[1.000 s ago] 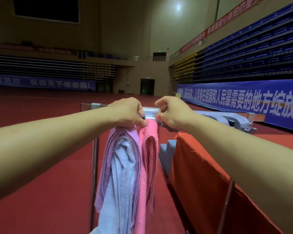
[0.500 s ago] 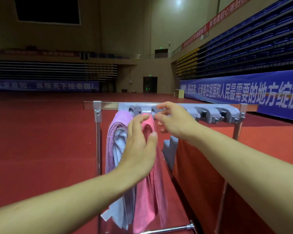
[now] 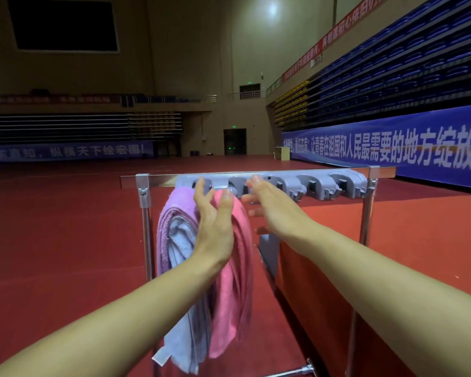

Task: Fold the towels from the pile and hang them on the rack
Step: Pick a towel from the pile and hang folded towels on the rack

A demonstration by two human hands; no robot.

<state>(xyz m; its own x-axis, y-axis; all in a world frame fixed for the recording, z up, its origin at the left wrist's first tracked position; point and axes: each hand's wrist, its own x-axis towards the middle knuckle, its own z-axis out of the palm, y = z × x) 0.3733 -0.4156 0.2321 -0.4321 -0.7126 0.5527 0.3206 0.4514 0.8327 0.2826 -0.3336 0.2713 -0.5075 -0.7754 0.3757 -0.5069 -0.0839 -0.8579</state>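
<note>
Metal towel rack point(image 3: 259, 177) standing on red sports floor point(image 3: 60, 240), open floor to its left and beyond; an orange-covered table point(image 3: 324, 281) just beside its right half. Grey clip bar point(image 3: 324, 183) under the top rail, right-hand clips unoccupied. Purple towel point(image 3: 174, 213) and pink towel point(image 3: 234, 268) hanging folded side by side from the left clips, lower edges free above the base bar. Left hand point(image 3: 214, 227) raised before the pink towel, fingers spread, grip wide, holding nothing. Right hand point(image 3: 269, 210) level near the clips, fingers extended, grip wide and unloaded.
</note>
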